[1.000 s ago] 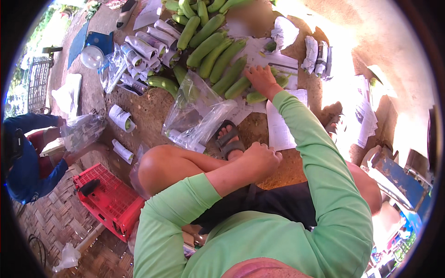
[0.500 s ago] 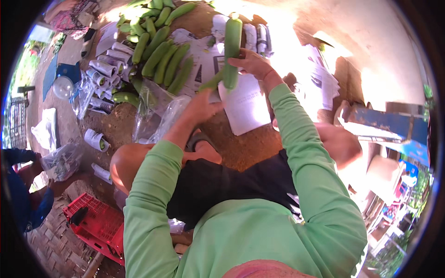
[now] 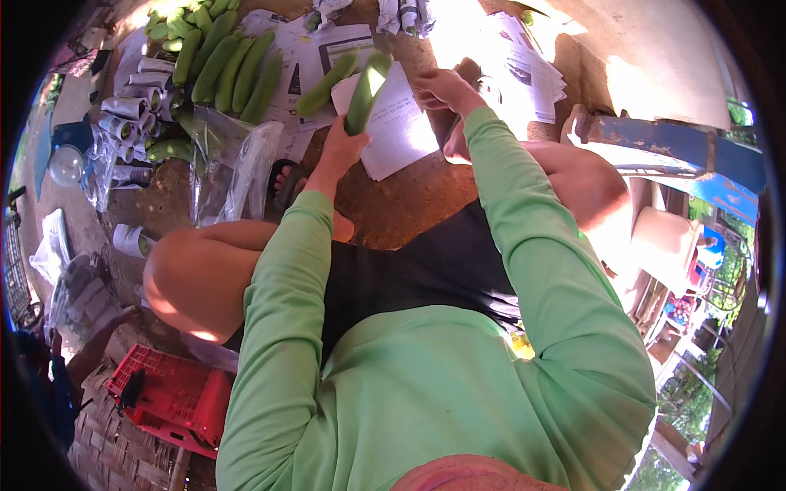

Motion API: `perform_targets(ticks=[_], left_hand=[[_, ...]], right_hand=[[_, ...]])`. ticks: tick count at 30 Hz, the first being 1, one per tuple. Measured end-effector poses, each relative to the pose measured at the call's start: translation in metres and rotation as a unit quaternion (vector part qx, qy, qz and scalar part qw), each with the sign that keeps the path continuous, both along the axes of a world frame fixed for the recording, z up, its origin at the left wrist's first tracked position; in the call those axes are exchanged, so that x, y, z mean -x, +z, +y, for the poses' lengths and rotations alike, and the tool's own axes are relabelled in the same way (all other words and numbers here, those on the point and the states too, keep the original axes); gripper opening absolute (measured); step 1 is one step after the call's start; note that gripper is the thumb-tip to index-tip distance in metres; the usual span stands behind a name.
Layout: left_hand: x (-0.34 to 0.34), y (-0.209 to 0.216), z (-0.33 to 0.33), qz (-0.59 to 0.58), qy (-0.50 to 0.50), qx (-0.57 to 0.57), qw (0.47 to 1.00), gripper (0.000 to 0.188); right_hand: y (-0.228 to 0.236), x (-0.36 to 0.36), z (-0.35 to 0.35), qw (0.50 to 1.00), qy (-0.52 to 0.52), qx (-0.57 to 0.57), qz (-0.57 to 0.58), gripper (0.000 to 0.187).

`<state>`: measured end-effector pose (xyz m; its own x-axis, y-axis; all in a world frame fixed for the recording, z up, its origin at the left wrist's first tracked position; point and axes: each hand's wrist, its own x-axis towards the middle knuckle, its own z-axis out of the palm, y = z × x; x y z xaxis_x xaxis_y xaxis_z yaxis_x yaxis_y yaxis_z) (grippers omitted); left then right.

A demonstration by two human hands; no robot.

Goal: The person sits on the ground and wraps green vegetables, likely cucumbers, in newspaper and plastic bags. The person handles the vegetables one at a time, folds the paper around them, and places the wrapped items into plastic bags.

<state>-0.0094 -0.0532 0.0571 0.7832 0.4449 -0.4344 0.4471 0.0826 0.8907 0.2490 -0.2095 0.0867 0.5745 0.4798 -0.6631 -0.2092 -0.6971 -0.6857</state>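
Observation:
My left hand (image 3: 339, 154) is wrapped round the lower end of a long green gourd (image 3: 366, 96), which tilts up to the right. Under it lie printed paper sheets (image 3: 401, 143) on the ground between my feet. Just right of the gourd, apart from it, my right hand (image 3: 446, 90) hovers with loosely bent fingers and nothing visible in them. Another gourd (image 3: 323, 88) rests on paper left of the held one. A pile of unwrapped gourds (image 3: 225, 69) lies at the far left.
Paper-wrapped gourds (image 3: 131, 110) are stacked left of a clear plastic bag (image 3: 237, 176). More paper (image 3: 520, 74) lies far right, near a blue bench (image 3: 655, 143). A red crate (image 3: 168, 401) stands at lower left, near another person's arm (image 3: 98, 344) and a filled plastic bag (image 3: 82, 303).
The gourd has passed from my right hand to my left and come lower. My right hand has let go. The whole view has shifted, with the ground things now further up and left.

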Motion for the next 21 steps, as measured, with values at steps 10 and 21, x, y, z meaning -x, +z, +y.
perform_targets(ticks=[10, 21], left_hand=[[0.022, -0.050, 0.004, 0.094, -0.110, -0.096, 0.985, 0.072], [0.010, -0.061, 0.003, 0.109, -0.109, -0.089, 0.984, 0.069]], right_hand=[[-0.065, 0.055, -0.040, 0.898, 0.288, 0.302, -0.140, 0.036], [-0.089, 0.061, -0.055, 0.893, 0.246, 0.294, -0.234, 0.035]])
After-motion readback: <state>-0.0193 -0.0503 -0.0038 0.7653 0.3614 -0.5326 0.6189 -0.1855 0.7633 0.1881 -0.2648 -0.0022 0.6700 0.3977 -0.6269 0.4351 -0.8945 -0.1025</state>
